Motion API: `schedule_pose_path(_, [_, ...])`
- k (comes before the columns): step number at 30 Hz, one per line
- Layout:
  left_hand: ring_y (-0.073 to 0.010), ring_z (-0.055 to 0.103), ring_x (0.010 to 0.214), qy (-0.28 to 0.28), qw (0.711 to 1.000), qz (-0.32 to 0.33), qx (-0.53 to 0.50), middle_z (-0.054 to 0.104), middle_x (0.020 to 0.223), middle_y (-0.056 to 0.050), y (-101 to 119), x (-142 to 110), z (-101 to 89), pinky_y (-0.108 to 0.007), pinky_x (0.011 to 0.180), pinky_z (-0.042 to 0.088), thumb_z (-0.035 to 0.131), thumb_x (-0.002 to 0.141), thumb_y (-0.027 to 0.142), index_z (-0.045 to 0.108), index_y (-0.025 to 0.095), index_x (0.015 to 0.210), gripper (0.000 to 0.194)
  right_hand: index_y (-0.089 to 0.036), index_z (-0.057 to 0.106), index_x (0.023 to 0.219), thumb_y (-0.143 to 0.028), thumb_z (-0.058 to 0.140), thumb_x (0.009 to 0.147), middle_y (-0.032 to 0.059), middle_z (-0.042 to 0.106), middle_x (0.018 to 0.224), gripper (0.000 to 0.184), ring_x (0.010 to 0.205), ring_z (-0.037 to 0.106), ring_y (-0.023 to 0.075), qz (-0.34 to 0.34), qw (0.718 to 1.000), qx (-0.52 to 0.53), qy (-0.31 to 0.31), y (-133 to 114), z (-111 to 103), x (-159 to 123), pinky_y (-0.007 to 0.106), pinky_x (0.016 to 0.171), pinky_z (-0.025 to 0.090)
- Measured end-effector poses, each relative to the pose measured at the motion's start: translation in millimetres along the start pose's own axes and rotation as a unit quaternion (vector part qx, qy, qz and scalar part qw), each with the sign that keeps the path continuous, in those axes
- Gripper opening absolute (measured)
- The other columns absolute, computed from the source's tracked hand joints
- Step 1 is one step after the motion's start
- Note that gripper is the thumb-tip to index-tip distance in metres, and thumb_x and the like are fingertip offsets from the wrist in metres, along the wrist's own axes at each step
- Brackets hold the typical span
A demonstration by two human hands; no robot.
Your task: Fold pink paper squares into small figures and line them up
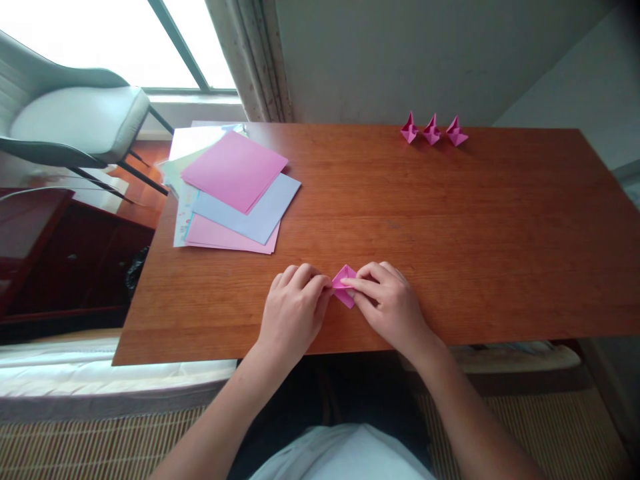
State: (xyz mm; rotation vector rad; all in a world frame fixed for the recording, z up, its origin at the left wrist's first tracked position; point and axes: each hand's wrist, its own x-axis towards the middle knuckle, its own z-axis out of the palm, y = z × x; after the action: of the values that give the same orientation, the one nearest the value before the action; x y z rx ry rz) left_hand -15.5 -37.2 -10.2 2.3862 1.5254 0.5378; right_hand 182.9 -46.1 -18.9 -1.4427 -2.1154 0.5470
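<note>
A small piece of folded pink origami paper (345, 272) is held between my two hands near the front edge of the table. My left hand (297, 303) pinches its left corner between thumb and fingers. On the other side, my right hand (390, 303) grips the paper with thumb and forefinger, the fingertips lying over its middle. The paper has a diamond outline with a crease or flap edge running across it. My fingers cover its left and right corners.
Sheets of pink paper (235, 170) and bluish paper (245, 210) lie overlapped on the left of the wooden table (500, 247). Three folded pink origami pieces (432, 131) stand in a row at the back edge. A chair (80, 120) is at the far left.
</note>
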Motion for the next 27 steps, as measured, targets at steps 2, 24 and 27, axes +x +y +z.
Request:
schedule_pose_path(2, [-0.0208, 0.058, 0.086, 0.015, 1.000, -0.001, -0.011, 0.067, 0.092, -0.005, -3.1, -2.3, 0.0, -0.037, 0.082, 0.049, 0.059, 0.097, 0.023, 0.069, 0.020, 0.093, 0.010, -0.028, 0.077, 0.105, -0.022, 0.063, 0.096, 0.0040, 0.068, 0.091, 0.018, 0.086, 0.056, 0.0214, 0.003, 1.000, 0.002, 0.001, -0.4, 0.0, 0.9, 0.038, 0.078, 0.049])
schedule_pose_path(24, [-0.0222, 0.065, 0.100, 0.019, 0.994, 0.073, -0.075, 0.074, 0.115, -0.004, 2.3, 1.3, 4.1, -0.039, 0.088, 0.054, 0.056, 0.098, 0.018, 0.068, 0.020, 0.108, 0.015, -0.024, 0.077, 0.105, -0.021, 0.064, 0.094, 0.0041, 0.068, 0.091, 0.017, 0.086, 0.057, 0.0209, 0.009, 1.000, 0.009, -0.013, 0.7, -2.0, 2.8, 0.037, 0.078, 0.049])
schedule_pose_path(27, [-0.0221, 0.066, 0.100, 0.043, 0.993, 0.094, -0.054, 0.075, 0.118, -0.003, 0.8, -1.0, 8.6, -0.039, 0.089, 0.054, 0.058, 0.097, 0.018, 0.067, 0.020, 0.112, 0.017, -0.024, 0.077, 0.103, -0.021, 0.064, 0.095, 0.0042, 0.068, 0.091, 0.016, 0.085, 0.057, 0.0208, 0.009, 1.000, 0.010, -0.013, 0.8, -2.1, 2.6, 0.037, 0.078, 0.049])
